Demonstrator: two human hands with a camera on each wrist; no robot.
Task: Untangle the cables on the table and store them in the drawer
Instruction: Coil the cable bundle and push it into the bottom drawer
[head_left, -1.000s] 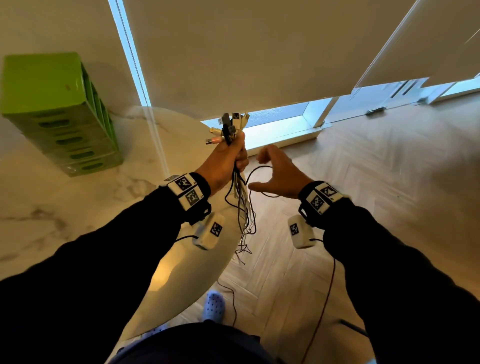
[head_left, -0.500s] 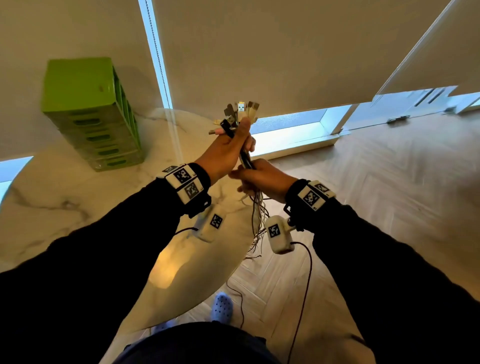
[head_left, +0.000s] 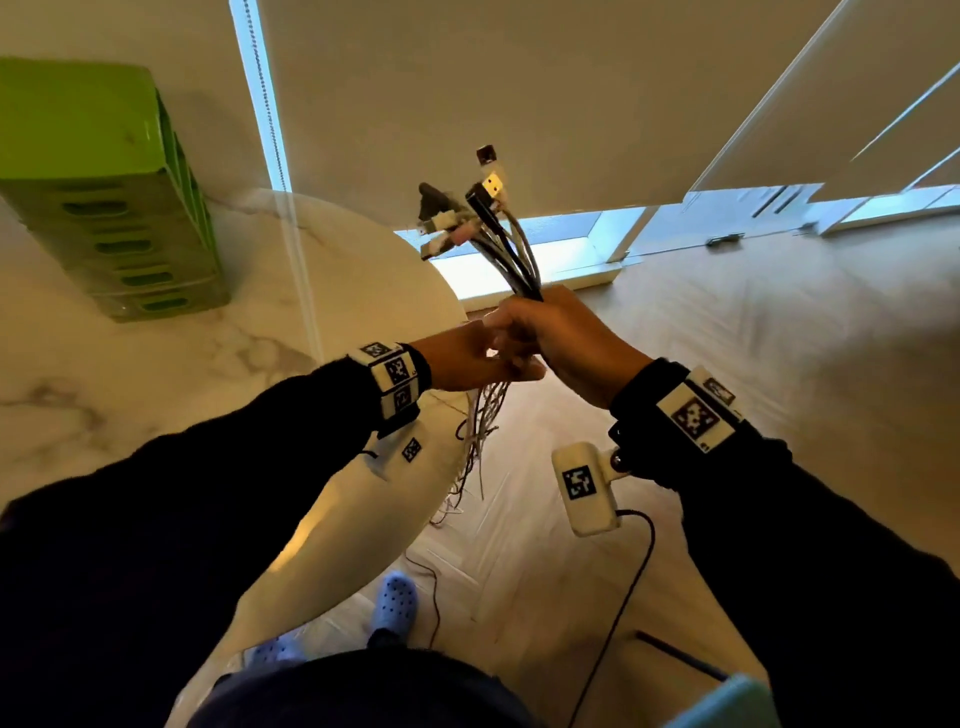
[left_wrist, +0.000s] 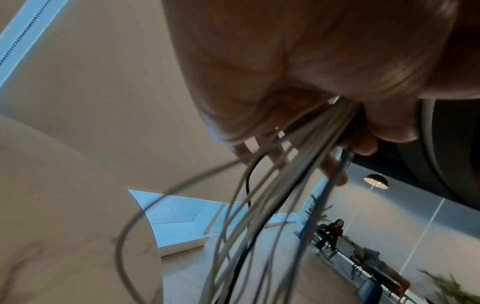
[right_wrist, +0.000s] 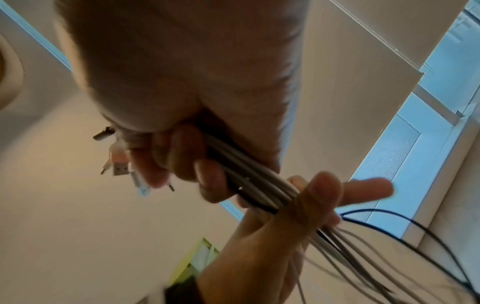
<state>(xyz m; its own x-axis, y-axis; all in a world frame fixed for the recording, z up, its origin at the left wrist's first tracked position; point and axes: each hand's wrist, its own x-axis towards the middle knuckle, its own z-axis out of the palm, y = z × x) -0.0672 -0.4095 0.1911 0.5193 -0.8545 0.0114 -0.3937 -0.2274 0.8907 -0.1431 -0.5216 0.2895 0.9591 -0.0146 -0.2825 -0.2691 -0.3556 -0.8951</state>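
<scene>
A bundle of several grey, white and black cables (head_left: 511, 260) stands upright in both hands, beyond the round marble table's (head_left: 156, 374) right edge. Its USB plugs (head_left: 485, 189) fan out at the top and its loose tails (head_left: 480, 431) hang toward the floor. My right hand (head_left: 545, 332) grips the bundle just under the plugs, fingers curled round it (right_wrist: 194, 170). My left hand (head_left: 488, 358) holds the same cables right below, its thumb (right_wrist: 314, 195) lying across them. The strands run out from under its palm (left_wrist: 259, 205). The green drawer unit (head_left: 104, 208) stands shut at the table's far left.
Wooden floor (head_left: 753, 338) lies to the right, with closed roller blinds (head_left: 519, 78) and a low window strip behind. My blue shoes (head_left: 395, 605) stand by the table edge. A thin black wrist-camera lead (head_left: 623, 597) hangs below my right arm. A person sits on a bench (left_wrist: 335, 228) far off.
My right hand came in and closed on the bundle, and now holds it nearest the plugs. My left hand has shifted to just below it. The bundle moved right.
</scene>
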